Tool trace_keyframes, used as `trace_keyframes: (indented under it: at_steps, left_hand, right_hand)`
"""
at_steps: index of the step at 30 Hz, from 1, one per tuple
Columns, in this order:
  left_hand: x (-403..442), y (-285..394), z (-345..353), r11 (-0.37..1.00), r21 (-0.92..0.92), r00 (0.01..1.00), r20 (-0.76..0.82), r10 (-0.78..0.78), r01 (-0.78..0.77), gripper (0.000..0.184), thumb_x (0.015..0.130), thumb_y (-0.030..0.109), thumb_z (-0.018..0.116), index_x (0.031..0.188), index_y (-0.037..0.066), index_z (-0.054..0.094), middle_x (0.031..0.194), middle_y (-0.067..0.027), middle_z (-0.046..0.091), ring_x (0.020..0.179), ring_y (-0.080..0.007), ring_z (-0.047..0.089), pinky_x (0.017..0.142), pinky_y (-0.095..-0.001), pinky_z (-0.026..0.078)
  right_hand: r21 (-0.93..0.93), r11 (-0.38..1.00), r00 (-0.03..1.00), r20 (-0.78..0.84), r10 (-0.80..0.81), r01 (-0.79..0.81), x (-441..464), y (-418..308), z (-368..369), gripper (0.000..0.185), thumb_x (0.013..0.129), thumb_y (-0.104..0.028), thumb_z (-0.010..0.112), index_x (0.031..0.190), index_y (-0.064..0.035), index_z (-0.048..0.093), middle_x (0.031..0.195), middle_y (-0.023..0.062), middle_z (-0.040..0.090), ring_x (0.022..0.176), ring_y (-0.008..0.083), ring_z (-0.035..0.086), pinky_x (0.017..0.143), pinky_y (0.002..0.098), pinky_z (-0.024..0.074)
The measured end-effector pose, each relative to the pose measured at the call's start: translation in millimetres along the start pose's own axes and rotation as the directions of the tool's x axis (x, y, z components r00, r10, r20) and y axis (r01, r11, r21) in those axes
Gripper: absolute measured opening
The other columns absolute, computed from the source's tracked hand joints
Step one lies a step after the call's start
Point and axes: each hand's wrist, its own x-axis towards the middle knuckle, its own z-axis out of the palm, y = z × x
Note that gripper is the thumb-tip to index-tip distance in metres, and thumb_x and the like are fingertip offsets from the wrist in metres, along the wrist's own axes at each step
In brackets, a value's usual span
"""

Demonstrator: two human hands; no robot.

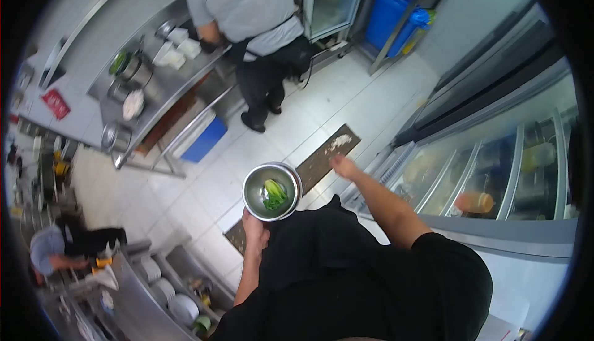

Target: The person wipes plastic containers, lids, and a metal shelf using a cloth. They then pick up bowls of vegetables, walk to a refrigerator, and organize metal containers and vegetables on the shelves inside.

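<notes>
My left hand (255, 229) is closed on the lower rim of a round metal bowl (247, 195), held in front of my apron. A second metal rim shows beside it, so the bowls seem stacked. Inside lies a small bunch of leafy greens (274, 195), pale at one end and dark green at the other. Out to the right, my right hand (344, 166) hangs above the floor with its fingers curled and nothing visible in them. It is nearest to the glass-fronted refrigerator (427, 183), where bottles and containers show behind the glass, without touching it.
A dark mat (322, 161) with white scraps lies on the tiled floor. Ahead, a person (247, 13) bends over a steel counter (162, 87) holding pots and white containers. Another person (52, 248) works at far left. Stacked plates (184, 309) fill a lower-left shelf. A blue bin (388, 22) stands at the back.
</notes>
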Motion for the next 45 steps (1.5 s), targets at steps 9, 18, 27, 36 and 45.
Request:
trace_keyframes:
  at_steps: [9,18,27,36,45]
  left_hand:
    - [130.9,72.7,189.1,0.968,0.242,0.911,0.383,-0.152,0.060,0.028,0.100,0.004,0.060,0.127,-0.001,0.056,0.113,-0.0145,0.070,0.099,-0.0227,0.072,0.085,-0.0361,0.062]
    - [235.5,43.1,413.9,0.929,0.366,0.843,0.484,-0.235,0.049,0.030,0.103,0.013,0.062,0.130,0.002,0.061,0.119,-0.0117,0.072,0.105,-0.0221,0.073,0.086,-0.0366,0.063]
    - [305.9,6.8,639.1,0.946,0.323,0.850,0.491,-0.188,0.023,0.023,0.101,0.006,0.056,0.123,0.001,0.061,0.106,-0.0106,0.072,0.088,-0.0186,0.073,0.071,-0.0319,0.062]
    - [394.3,-33.7,802.1,0.973,0.199,0.869,0.454,-0.195,0.114,0.028,0.101,0.013,0.063,0.125,-0.001,0.063,0.113,-0.0109,0.072,0.097,-0.0175,0.071,0.084,-0.0336,0.061]
    - [451.3,-45.9,985.2,0.988,0.148,0.874,0.485,-0.034,-0.044,0.019,0.099,0.010,0.064,0.114,-0.001,0.064,0.101,-0.0087,0.070,0.088,-0.0156,0.067,0.076,-0.0310,0.057]
  right_hand:
    - [-0.037,0.552,0.509,0.340,0.791,-0.833,-136.7,194.7,16.8,0.036,0.095,-0.036,0.065,0.085,-0.0023,0.071,0.066,0.0135,0.064,0.057,0.0268,0.064,0.053,0.0458,0.0551]
    - [0.376,0.299,0.462,0.489,0.740,-0.877,1.2,201.9,-80.6,0.035,0.100,-0.040,0.062,0.101,-0.0059,0.068,0.084,0.0048,0.066,0.067,0.0248,0.066,0.066,0.0460,0.0598]
    - [0.293,0.875,0.878,-0.172,0.446,-0.386,328.6,278.3,-382.5,0.040,0.098,-0.038,0.060,0.104,0.0011,0.067,0.082,0.0103,0.067,0.070,0.0203,0.064,0.060,0.0356,0.0531]
    - [0.279,0.921,0.911,-0.384,-0.152,0.271,597.0,73.0,-727.1,0.037,0.102,-0.028,0.064,0.128,-0.0025,0.065,0.114,0.0109,0.074,0.104,0.0217,0.068,0.094,0.0355,0.0531]
    - [-0.094,0.878,0.566,-0.732,-0.380,0.469,813.4,-29.3,-954.3,0.082,0.097,-0.051,0.065,0.153,0.0035,0.038,0.152,0.0307,0.044,0.132,0.0387,0.055,0.110,0.0444,0.0454]
